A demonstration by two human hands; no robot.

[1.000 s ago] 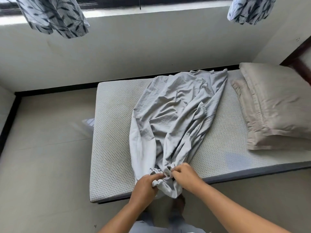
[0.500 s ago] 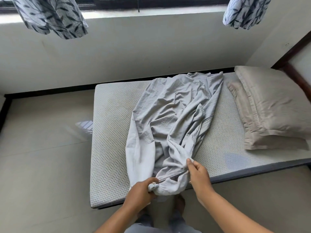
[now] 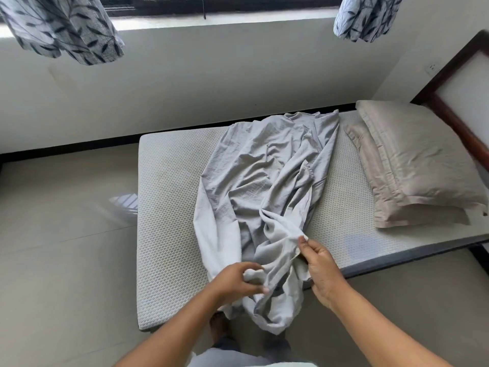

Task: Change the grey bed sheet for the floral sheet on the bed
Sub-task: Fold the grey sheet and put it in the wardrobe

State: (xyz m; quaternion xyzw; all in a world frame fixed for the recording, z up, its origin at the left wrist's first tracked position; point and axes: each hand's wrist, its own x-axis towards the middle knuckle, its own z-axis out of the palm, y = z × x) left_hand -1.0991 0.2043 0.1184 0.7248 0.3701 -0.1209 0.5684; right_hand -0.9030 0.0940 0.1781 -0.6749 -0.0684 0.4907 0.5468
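Grey sheet point(image 3: 264, 176), creased and gathered into a long loose heap, lies across the middle of the mattress point(image 3: 169, 197). It runs from the far edge by the wall point(image 3: 238, 75) to the near edge, where its end spills over the side and hangs toward the floor point(image 3: 66, 234).

At that near edge the left hand point(image 3: 235, 280) grips a wad of the sheet, fingers and thumb curled round it. The right hand point(image 3: 321, 268) is just beside it and a little farther in, and it pinches a fold of the same cloth between thumb and fingertips. Both bare forearms reach in from the bottom of the view.

On either side of the heap the mattress is uncovered, showing a pale cover with a small honeycomb texture.

At the right end two beige pillows are stacked. The upper pillow point(image 3: 423, 160) lies on the lower pillow point(image 3: 407, 215), next to a dark wooden headboard point(image 3: 449, 120). The pillows are near the sheet but not touching it.

Pale tiles cover the floor to the left of the bed and in front of it. A bare foot point(image 3: 218, 327) shows just under the hanging end of the sheet.

Two pieces of leaf-printed cloth hang at the top, one at the left point(image 3: 66, 27) and one at the right point(image 3: 367, 17) (curtains or something else, I cannot tell). Both are below a dark window frame point(image 3: 211, 4).
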